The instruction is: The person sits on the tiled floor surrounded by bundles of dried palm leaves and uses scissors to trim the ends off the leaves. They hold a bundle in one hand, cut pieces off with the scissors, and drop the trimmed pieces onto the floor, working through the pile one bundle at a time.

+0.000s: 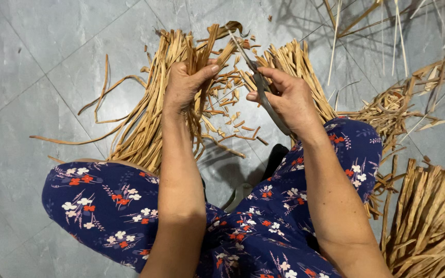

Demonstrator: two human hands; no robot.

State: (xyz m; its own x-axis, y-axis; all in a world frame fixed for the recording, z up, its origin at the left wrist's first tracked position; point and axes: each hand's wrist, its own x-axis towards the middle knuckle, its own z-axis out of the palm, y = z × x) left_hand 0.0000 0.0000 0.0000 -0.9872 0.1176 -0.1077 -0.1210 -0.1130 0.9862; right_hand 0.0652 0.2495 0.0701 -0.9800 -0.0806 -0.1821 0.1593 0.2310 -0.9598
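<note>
- Head view: left hand is clenched round a bunch of dried straw strips, gripped near the top so the ragged ends stick up within reach of the blades.
- Right hand grips scissors, blades angled up at those ends.
- Short offcuts lie on the grey tile floor between the hands (more straw piled at right).
- No packages, labels or signs anywhere.

The dried strips were tan. The floor tiles were grey. The garment was navy with white and red-orange flowers. The scissors appeared dark grey.
</note>
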